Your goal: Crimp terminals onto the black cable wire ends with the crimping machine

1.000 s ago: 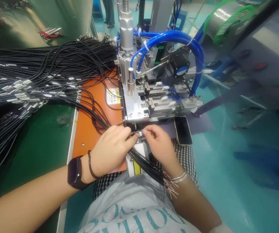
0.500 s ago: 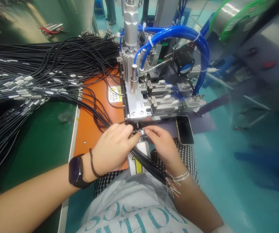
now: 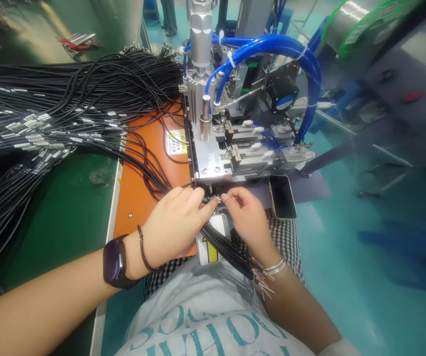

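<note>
Fingertips (image 3: 225,199) of the right hand (image 3: 249,217) pinch tiny wire ends (image 3: 219,199). Left hand (image 3: 178,220) arches over black cables (image 3: 228,247), grip hidden. Shirt (image 3: 213,296) lettering includes O.

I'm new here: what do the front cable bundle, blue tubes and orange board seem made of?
Front cable bundle: probably black rubber or plastic sheathing, softly shiny; coloured wires poke from its end.
Blue tubes: likely glossy plastic; bright highlights follow their curve.
Orange board: smooth, faint sheen; perhaps painted metal or plastic.
</note>
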A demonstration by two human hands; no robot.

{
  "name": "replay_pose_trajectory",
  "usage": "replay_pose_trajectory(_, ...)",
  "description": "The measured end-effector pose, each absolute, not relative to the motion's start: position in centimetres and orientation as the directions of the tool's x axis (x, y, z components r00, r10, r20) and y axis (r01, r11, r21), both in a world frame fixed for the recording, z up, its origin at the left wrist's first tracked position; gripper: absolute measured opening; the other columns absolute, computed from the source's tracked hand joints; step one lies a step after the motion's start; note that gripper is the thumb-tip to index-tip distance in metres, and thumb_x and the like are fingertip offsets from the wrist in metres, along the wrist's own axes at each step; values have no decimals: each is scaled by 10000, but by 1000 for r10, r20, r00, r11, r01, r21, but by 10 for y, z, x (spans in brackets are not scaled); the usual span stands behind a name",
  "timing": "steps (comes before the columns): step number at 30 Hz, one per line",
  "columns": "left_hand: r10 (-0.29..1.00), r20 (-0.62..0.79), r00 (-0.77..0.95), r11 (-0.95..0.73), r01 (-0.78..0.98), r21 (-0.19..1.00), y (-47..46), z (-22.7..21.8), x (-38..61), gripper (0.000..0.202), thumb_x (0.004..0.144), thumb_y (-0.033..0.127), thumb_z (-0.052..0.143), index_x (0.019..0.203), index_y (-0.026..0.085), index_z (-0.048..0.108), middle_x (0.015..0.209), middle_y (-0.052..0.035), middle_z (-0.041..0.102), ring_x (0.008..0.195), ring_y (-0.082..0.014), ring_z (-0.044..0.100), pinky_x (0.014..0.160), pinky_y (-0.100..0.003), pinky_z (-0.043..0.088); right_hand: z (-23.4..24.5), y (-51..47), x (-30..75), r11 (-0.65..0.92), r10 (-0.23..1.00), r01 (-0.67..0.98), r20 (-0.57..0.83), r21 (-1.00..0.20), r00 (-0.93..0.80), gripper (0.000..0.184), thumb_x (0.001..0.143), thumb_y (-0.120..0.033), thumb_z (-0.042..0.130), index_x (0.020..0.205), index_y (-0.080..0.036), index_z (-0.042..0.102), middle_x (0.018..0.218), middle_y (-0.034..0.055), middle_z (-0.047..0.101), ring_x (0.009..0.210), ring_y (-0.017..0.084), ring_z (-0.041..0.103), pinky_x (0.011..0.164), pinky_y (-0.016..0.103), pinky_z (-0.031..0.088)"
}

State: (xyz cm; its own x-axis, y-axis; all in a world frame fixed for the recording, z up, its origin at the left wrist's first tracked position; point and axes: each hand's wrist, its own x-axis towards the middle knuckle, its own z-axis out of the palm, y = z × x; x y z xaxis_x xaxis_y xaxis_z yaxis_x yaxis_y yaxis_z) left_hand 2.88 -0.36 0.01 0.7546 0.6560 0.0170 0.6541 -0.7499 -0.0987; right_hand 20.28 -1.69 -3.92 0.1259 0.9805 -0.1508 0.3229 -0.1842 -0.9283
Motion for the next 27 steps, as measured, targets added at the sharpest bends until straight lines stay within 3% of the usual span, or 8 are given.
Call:
replay_pose_trajectory(5, 651, 14, 759, -752, 648, -120, -4, 2, 31, 431, 833, 122, 448, 1254, 204, 485, 830, -51, 475, 734, -214, 481, 654, -351, 375, -46, -15, 205, -215, 975, 223, -194, -951, 112, 191, 794, -364, 597, 736, -184, 569, 716, -12, 556, 654, 119, 477, 595, 238, 367)
replay_pose_trajectory(7, 654, 19, 756, -749, 651, -122, -4, 2, 31, 429, 834, 118, 448, 1251, 214, 485, 839, -51, 476, 736, -210, 478, 664, -350, 376, -51, -14, 206, -282, 958, 54, -278, -958, 66, 191, 767, -372, 620, 775, -182, 601, 721, -14, 556, 641, 115, 473, 583, 237, 366)
replay_pose_trajectory(10, 653, 24, 757, -750, 651, -114, -4, 2, 30, 414, 849, 128, 440, 1252, 217, 482, 850, -52, 480, 757, -212, 479, 676, -353, 380, -57, -11, 206, -422, 905, -231, -423, -877, -51, 239, 736, -398, 635, 815, -172, 648, 671, -22, 507, 575, 97, 417, 489, 221, 287)
replay_pose_trajectory(13, 642, 40, 765, -758, 642, -111, -5, 0, 30, 391, 860, 145, 444, 1244, 203, 493, 849, -57, 487, 768, -213, 478, 673, -354, 379, -57, -10, 205, -442, 891, -340, -448, -830, -65, 242, 711, -382, 653, 809, -164, 689, 642, -18, 478, 561, 92, 381, 447, 216, 203)
replay_pose_trajectory(21, 644, 36, 764, -760, 645, -81, -3, -2, 28, 396, 859, 152, 450, 1249, 198, 493, 867, -58, 496, 780, -215, 479, 675, -357, 378, -56, -12, 206, -345, 932, -277, -363, -897, 13, 208, 720, -368, 692, 829, -192, 677, 713, -19, 585, 577, 85, 435, 517, 218, 312)
replay_pose_trajectory(27, 648, 26, 761, -758, 648, -76, -2, -1, 28, 429, 837, 125, 451, 1260, 193, 483, 869, -60, 498, 785, -217, 483, 674, -359, 377, -55, -12, 207, -240, 968, -44, -243, -970, 69, 170, 758, -353, 659, 786, -186, 640, 729, -13, 601, 664, 117, 509, 624, 243, 403)
